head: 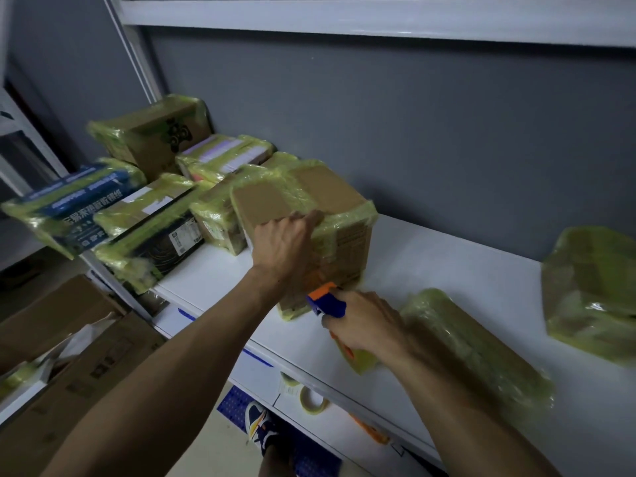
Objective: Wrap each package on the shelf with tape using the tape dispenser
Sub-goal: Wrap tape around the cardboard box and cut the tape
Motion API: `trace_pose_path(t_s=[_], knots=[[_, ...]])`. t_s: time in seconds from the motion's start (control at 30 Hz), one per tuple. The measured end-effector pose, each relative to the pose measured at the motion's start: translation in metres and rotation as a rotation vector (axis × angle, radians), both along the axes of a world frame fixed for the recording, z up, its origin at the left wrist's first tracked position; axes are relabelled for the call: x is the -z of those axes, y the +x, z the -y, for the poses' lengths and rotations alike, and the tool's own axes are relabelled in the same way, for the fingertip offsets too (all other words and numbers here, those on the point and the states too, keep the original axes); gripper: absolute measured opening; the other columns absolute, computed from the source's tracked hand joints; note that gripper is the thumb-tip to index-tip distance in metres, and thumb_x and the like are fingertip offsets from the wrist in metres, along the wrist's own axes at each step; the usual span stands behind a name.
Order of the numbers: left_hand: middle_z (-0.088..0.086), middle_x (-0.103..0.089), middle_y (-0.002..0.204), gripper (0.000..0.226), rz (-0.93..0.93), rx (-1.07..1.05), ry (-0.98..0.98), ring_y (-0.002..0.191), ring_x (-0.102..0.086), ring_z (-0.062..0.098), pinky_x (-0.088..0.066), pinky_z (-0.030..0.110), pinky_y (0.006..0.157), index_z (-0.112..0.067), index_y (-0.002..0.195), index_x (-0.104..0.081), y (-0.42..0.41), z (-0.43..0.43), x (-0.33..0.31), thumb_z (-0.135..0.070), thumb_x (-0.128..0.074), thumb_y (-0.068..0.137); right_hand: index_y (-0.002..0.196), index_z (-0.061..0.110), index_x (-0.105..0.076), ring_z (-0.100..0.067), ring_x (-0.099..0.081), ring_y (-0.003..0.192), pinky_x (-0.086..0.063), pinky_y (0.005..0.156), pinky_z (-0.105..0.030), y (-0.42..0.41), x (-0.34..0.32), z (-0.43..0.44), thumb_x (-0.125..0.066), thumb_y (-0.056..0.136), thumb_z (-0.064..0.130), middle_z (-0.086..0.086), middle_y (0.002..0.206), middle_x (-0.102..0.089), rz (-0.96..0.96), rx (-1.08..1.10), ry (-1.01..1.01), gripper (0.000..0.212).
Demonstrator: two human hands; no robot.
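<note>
Centrally on the smooth white shelf (430, 270) sits a squarish cardboard box (303, 197) banded with glossy yellowish tape. The left hand (284, 239) grips its near top edge; the right hand (364, 321) holds the orange-and-blue tape dispenser (327, 301) at its lower front. Taped packages (151, 132) crowd the left.

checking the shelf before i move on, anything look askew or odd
The blue-printed package at the left end sits tilted and juts past the shelf corner, so it may slip off.
</note>
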State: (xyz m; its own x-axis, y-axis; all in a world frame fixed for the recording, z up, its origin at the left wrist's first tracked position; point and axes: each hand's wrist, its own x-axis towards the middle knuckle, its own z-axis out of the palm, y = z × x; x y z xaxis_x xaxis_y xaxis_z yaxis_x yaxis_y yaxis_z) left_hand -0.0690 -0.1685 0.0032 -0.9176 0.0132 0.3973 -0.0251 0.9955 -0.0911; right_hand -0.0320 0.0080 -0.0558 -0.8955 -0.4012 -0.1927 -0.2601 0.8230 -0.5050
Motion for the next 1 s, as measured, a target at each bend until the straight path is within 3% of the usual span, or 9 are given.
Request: trace_pose_path(t_s=[0.1,0.17,0.23,0.4,0.6,0.7,0.8,0.9,1.0], knots=[[-0.009,-0.062,0.137,0.083,-0.025,0.052,0.039,0.116,-0.067,0.023,-0.052,0.037,0.078,-0.044,0.147,-0.041,0.006,0.004,-0.003,-0.064,-0.076,0.075,0.119,0.052,-0.046,-0.024,-0.063,0.077,-0.055,0.068,-0.037,0.003,0.004,-0.011,-0.054,0.084,0.059,0.008,0.085,-0.065,-0.04,0.018,-0.111,0.037],[-0.013,-0.038,0.16,0.095,-0.012,0.08,0.085,0.144,-0.043,0.018,-0.04,0.043,0.11,-0.042,0.154,-0.033,0.013,0.009,-0.001,-0.067,-0.076,0.074,0.126,0.061,-0.041,-0.018,-0.066,0.079,-0.059,0.073,-0.041,0.005,0.008,-0.019,-0.058,0.083,0.059,0.009,0.087,-0.068,0.008,0.027,-0.238,0.047],[-0.01,-0.031,0.164,0.095,-0.024,0.036,0.114,0.151,-0.03,0.024,-0.026,0.056,0.12,-0.036,0.155,-0.036,0.021,0.017,0.005,-0.064,-0.078,0.075,0.131,0.059,-0.038,-0.012,-0.068,0.084,-0.06,0.078,-0.041,0.007,0.015,-0.029,-0.069,0.081,0.055,0.01,0.094,-0.07,0.098,0.071,-0.392,0.059],[-0.006,-0.048,0.151,0.063,-0.138,0.013,0.488,0.147,-0.031,0.022,-0.053,0.047,0.096,-0.024,0.142,-0.054,0.038,0.028,0.029,-0.042,-0.077,0.086,0.116,0.027,-0.051,-0.015,-0.07,0.084,-0.061,0.073,-0.041,0.014,0.04,-0.046,-0.087,0.069,0.044,0.005,0.095,-0.07,0.259,0.213,-0.488,0.062],[-0.003,-0.046,0.154,0.06,-0.06,0.174,0.618,0.15,-0.025,0.022,-0.03,0.044,0.12,-0.021,0.144,-0.056,0.032,0.042,0.027,-0.039,-0.074,0.089,0.088,0.019,-0.064,-0.008,-0.065,0.067,-0.05,0.065,-0.025,0.018,0.042,-0.051,-0.082,0.081,0.052,0.006,0.069,-0.063,0.352,0.163,-0.533,0.038],[-0.001,-0.041,0.158,0.061,-0.001,0.27,0.664,0.153,-0.02,0.023,-0.023,0.052,0.123,-0.023,0.144,-0.055,0.024,0.049,0.025,-0.032,-0.077,0.088,0.084,0.018,-0.057,-0.008,-0.057,0.058,-0.043,0.064,-0.028,0.019,0.041,-0.053,-0.07,0.084,0.067,0.006,0.064,-0.055,0.334,0.184,-0.507,0.051],[-0.006,-0.034,0.162,0.062,-0.093,0.31,0.762,0.155,-0.015,0.019,-0.018,0.041,0.123,-0.029,0.148,-0.05,0.035,0.049,0.023,-0.027,-0.075,0.092,0.083,0.016,-0.056,-0.011,-0.055,0.06,-0.04,0.065,-0.031,0.021,0.034,-0.056,-0.072,0.083,0.064,0.003,0.066,-0.054,0.326,0.137,-0.552,0.05],[-0.006,-0.068,0.126,0.032,-0.417,0.319,0.754,0.119,-0.059,0.016,-0.049,0.032,0.097,-0.021,0.124,-0.071,0.054,0.039,0.023,-0.019,-0.076,0.091,0.086,0.015,-0.057,-0.015,-0.057,0.064,-0.04,0.066,-0.031,0.02,0.011,-0.057,-0.072,0.092,0.051,-0.004,0.071,-0.056,0.27,0.081,-0.594,0.04],[-0.01,-0.077,0.095,0.014,-0.523,0.201,0.846,0.084,-0.066,0.0,-0.048,0.014,0.069,-0.021,0.1,-0.081,0.075,0.026,0.023,-0.02,-0.08,0.086,0.093,0.019,-0.063,-0.025,-0.068,0.078,-0.047,0.069,-0.032,0.016,-0.008,-0.055,-0.075,0.089,0.053,-0.009,0.084,-0.067,0.199,0.036,-0.607,0.036]])
